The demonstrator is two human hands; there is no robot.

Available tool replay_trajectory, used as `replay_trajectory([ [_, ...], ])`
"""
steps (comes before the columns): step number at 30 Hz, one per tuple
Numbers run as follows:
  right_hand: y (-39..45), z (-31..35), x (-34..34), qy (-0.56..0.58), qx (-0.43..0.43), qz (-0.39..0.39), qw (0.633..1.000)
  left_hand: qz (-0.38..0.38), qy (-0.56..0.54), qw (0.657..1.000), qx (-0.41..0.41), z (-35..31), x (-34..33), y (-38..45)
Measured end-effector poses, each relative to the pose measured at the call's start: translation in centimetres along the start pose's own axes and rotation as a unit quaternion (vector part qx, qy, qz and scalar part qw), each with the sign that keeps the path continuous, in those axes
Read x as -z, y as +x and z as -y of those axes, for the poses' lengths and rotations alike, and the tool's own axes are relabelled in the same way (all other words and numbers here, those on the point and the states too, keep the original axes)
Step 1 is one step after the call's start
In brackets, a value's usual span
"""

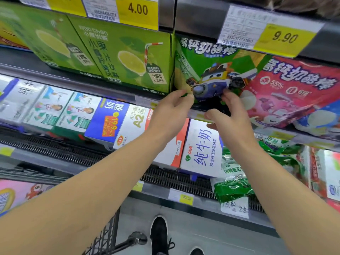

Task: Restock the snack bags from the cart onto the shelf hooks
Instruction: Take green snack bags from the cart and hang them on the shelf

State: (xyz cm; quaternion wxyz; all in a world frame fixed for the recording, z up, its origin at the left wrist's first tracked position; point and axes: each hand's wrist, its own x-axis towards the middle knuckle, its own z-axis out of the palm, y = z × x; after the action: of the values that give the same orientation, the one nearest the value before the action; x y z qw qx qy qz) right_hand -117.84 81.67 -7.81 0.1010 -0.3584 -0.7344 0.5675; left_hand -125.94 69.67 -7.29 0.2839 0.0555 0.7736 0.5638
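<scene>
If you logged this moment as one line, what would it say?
step: placing snack bag | left hand: pinches green bag bottom edge | right hand: fingers at bag bottom | neighbour: pink bag on its right

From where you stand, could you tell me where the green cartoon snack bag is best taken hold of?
By its two lower corners, from below and in front. The green snack bag faces outward with its bottom edge free, green juice cartons crowd its left and a pink bag its right. The left hand and right hand already pinch there.

Green cartoon-printed snack bag (pixel 207 70) hangs upright beside a pink bag (pixel 294 89).
</scene>
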Motion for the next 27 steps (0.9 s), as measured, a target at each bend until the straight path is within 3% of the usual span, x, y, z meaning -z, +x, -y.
replay_trajectory([
  [18, -8.0, -0.5, 5.4, -0.104, 0.05, 0.13, 0.985, -0.07, 0.125, 0.99, 0.0, 3.0, 1.0, -12.2],
  [27, -14.2, -0.3, 0.1, -0.177, 0.096, 0.221, 0.954, -0.108, 0.197, 0.974, 0.038, 6.0, 6.6, -20.0],
])
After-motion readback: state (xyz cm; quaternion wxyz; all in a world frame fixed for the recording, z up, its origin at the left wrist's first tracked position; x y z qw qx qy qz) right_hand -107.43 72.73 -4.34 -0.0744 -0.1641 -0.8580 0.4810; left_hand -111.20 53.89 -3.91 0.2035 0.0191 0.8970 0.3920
